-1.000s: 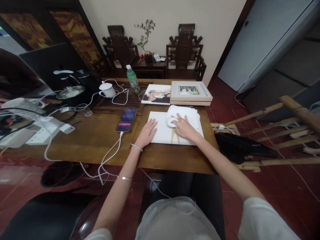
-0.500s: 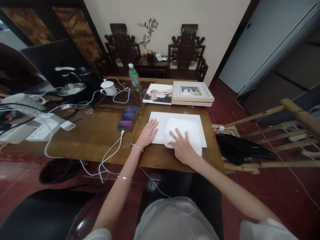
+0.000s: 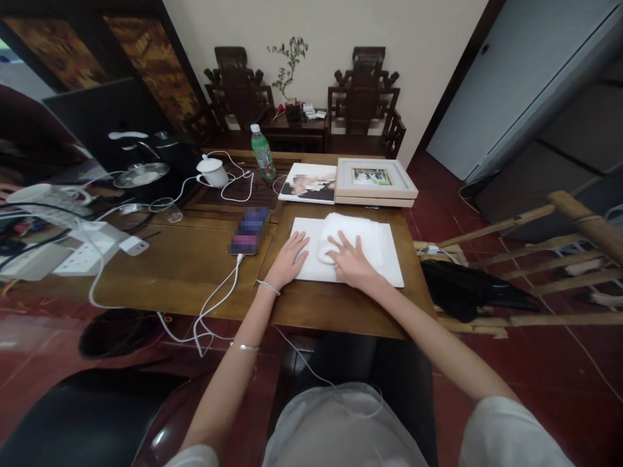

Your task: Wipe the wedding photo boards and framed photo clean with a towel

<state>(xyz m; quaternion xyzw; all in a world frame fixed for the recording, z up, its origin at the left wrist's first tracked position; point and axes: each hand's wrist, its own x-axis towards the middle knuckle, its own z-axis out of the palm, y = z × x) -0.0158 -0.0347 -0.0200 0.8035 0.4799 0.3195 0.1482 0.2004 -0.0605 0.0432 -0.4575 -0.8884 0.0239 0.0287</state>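
A flat white panel (image 3: 389, 269) lies on the wooden table (image 3: 185, 266) in front of me. A folded white cloth (image 3: 363, 233) rests on its upper part. My right hand (image 3: 351, 264) presses flat on the near edge of the cloth, fingers spread. My left hand (image 3: 288, 258) lies flat and open on the panel's left edge, holding it still. Behind the panel a light wooden picture frame (image 3: 374, 181) rests on the table next to an unframed print (image 3: 308, 182).
A phone (image 3: 249, 231) with a white cable sits left of the panel. Further left are a power strip (image 3: 92, 250), cables, a white teacup (image 3: 212, 172), a green bottle (image 3: 261, 153) and a kettle (image 3: 141, 172). Bamboo poles (image 3: 525, 259) lie to the right.
My right hand slid the cloth down to the panel's near edge, then back up toward the far side. My left hand stayed put.
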